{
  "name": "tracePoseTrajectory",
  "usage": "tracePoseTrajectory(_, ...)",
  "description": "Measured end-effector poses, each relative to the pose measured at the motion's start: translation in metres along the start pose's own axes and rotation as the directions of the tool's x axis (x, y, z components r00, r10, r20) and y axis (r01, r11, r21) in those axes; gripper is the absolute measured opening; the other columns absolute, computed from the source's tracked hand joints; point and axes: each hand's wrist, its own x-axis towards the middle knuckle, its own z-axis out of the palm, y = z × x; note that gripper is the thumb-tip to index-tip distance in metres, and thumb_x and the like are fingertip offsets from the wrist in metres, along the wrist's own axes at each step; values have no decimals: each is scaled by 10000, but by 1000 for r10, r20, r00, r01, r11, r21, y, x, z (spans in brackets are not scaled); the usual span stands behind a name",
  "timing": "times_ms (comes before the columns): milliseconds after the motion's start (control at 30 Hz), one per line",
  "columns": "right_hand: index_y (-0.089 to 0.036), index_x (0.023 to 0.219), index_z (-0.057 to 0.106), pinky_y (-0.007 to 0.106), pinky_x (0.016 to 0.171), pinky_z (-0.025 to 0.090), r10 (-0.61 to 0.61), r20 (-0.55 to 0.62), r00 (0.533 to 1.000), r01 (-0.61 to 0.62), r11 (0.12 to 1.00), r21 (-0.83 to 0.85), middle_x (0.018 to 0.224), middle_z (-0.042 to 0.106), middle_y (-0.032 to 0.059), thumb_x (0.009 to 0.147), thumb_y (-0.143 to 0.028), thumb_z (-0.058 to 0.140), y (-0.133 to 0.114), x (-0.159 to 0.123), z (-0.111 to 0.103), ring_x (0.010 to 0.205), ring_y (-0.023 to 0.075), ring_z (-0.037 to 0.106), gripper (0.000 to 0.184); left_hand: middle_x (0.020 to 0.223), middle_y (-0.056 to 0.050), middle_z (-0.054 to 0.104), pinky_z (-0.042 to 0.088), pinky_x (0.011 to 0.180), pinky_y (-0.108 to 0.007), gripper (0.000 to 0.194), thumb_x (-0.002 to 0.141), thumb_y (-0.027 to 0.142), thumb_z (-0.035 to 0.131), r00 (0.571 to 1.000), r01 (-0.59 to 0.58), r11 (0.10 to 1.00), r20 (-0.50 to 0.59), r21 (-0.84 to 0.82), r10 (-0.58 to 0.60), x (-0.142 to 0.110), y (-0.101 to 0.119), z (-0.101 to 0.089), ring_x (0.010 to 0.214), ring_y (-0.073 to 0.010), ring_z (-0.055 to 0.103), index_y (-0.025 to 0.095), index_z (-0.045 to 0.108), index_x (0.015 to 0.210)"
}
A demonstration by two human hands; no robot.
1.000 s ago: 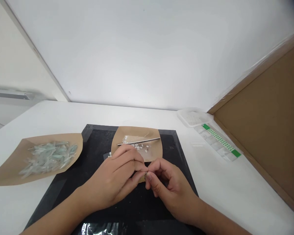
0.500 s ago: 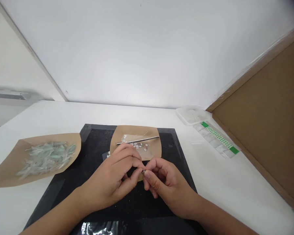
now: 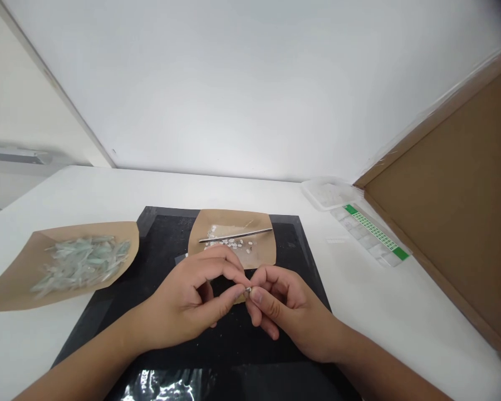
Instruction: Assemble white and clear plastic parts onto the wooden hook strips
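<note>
Thumb and forefinger of my left hand (image 3: 192,298) pinch toward a tiny shiny metallic piece (image 3: 247,289). My right hand (image 3: 290,309) also pinches this piece, and the fingertips of both hands nearly meet there. Its exact kind is too small to make out. Just beyond the hands, a brown paper tray (image 3: 263,253) holds several small white oval pieces (image 3: 231,243). A pair of thin dark tweezers, or a similar slim tool (image 3: 237,235), lies across it. Below the fingertips shows a small yellowish item (image 3: 240,299), mostly hidden.
A black mat (image 3: 167,234) lies under the hands on the white table (image 3: 384,334). At the left, a brown paper sheet (image 3: 16,273) carries a heap of clear greenish strips (image 3: 83,259). On the right are a green-labelled clear organizer (image 3: 376,233), a clear plastic lid (image 3: 328,195) and a cardboard panel (image 3: 455,189).
My left fingers have opened out a little around the tiny piece, and more of the piece shows between the fingertips. The view has shifted slightly.
</note>
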Motion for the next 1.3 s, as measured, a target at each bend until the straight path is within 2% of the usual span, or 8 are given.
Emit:
tracePoseTrajectory(300,-176,940,560,178,483,350,6,37,999,-8,998,57,743,638,-38,1011,-485,658,3,0,-1,487,31,448,332,1051,-94,662,535,380,-117,151,1000,235,645,1000,21,999,8,-29,-21,-1,2,-2,622,-93,685,175,752,1088)
tracePoseTrajectory(633,-174,928,557,165,463,335,20,82,996,-29,993,117,737,636,-37,1020,-464,653,1,1,0,472,24,437,319,1029,-79,644,599,430,-142,140,1007,239,631,998,58,998,0,-37,-58,-1,8,0,627,-95,696,165,747,1033)
tracePoseTrajectory(867,-170,944,569,164,473,351,28,86,996,-38,993,116,736,645,-33,1028,-438,650,1,0,-2,478,26,445,292,1045,-70,626,626,432,-169,158,1005,294,653,985,170,972,37,-163,-167,-4,6,-1,645,-108,703,182,756,1049)
tracePoseTrajectory(1000,-166,950,585,167,492,369,24,64,998,-28,998,63,741,662,-19,1021,-432,662,-1,-2,-2,499,33,475,286,1050,-70,621,634,431,-176,183,998,323,667,975,222,947,78,-234,-209,-2,5,-3,667,-119,712,182,772,1048)
tracePoseTrajectory(1167,-180,968,596,188,527,427,-2,-2,1000,2,1000,-17,766,690,-8,1000,-424,690,-1,-4,0,532,57,544,263,1062,-55,618,634,450,-167,151,959,296,721,968,250,942,93,-222,-235,1,7,-4,642,-89,682,189,789,1040)
tracePoseTrajectory(1300,-197,975,621,208,584,496,-129,-41,991,115,964,-238,812,704,-1,1036,-341,631,-1,-7,1,606,82,620,157,1054,-47,618,627,468,-146,127,953,242,717,982,178,974,96,-143,-165,-1,9,-8,688,-90,675,216,790,1054)
